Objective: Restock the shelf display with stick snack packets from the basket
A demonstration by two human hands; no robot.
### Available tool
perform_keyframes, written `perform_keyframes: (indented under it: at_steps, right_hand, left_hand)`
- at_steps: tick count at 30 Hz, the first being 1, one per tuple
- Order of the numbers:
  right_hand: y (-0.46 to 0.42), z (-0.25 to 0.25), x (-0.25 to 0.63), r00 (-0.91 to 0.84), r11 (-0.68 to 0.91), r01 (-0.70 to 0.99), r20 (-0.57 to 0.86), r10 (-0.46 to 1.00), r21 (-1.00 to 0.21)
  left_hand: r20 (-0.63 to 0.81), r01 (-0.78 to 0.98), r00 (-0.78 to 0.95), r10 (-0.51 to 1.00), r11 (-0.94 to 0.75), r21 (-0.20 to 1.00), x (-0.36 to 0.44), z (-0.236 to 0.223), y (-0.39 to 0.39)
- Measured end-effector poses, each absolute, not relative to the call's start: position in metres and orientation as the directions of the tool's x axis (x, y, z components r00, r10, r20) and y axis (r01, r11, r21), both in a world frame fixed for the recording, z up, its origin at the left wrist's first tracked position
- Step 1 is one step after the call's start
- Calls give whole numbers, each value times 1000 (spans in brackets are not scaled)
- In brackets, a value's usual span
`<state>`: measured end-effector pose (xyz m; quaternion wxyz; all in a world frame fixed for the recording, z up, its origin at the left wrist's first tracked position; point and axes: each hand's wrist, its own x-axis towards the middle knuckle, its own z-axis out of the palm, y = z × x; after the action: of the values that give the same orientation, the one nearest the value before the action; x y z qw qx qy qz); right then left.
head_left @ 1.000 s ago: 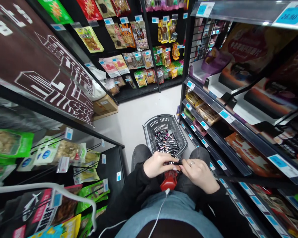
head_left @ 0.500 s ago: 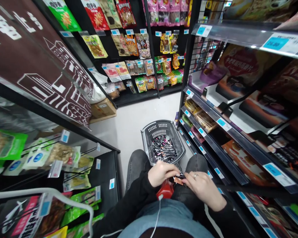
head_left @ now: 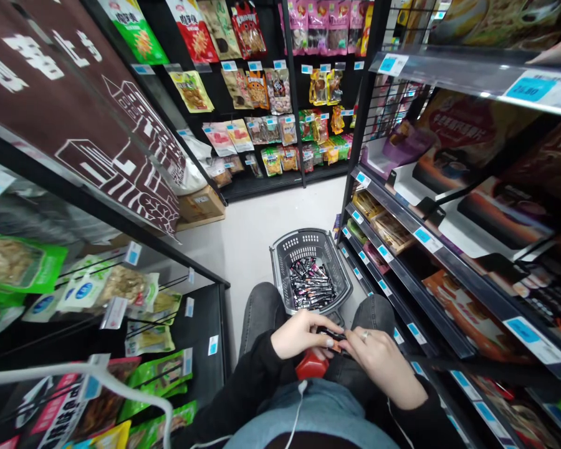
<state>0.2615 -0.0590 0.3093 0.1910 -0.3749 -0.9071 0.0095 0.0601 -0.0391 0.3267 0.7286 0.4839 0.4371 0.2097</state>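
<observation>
Fingertips shift slightly since a moment ago: the left hand [head_left: 298, 335] and right hand [head_left: 381, 357], nearly closed, pinch a slim black packet [head_left: 331, 333] and an orange piece [head_left: 336, 346] at the wearer's side of the grey basket [head_left: 279, 268]. Black packets [head_left: 312, 285] lie heaped inside the basket.

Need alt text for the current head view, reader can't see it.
A person's left hand and right hand pinch a small dark packet between them. Just beyond, a gray basket holds a pile of slim packets; snack shelves stand left, right and ahead.
</observation>
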Motion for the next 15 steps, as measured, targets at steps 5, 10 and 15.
perform_keyframes:
  at_steps: [5,10,15]
  right_hand:
    - [-58,315,268,-665,726,668,307,680,-162]
    - [-58,324,288,-681,725,674,261,684,-143]
    - [-58,324,299,-677,705,700,210,705,-113]
  left_hand:
    - [-378,-9,396,837,415,910,61,334,-40]
    - [-419,-82,432,799,497,864,52,347,-39]
    - [-447,-47,432,783,515,856,51,350,-42]
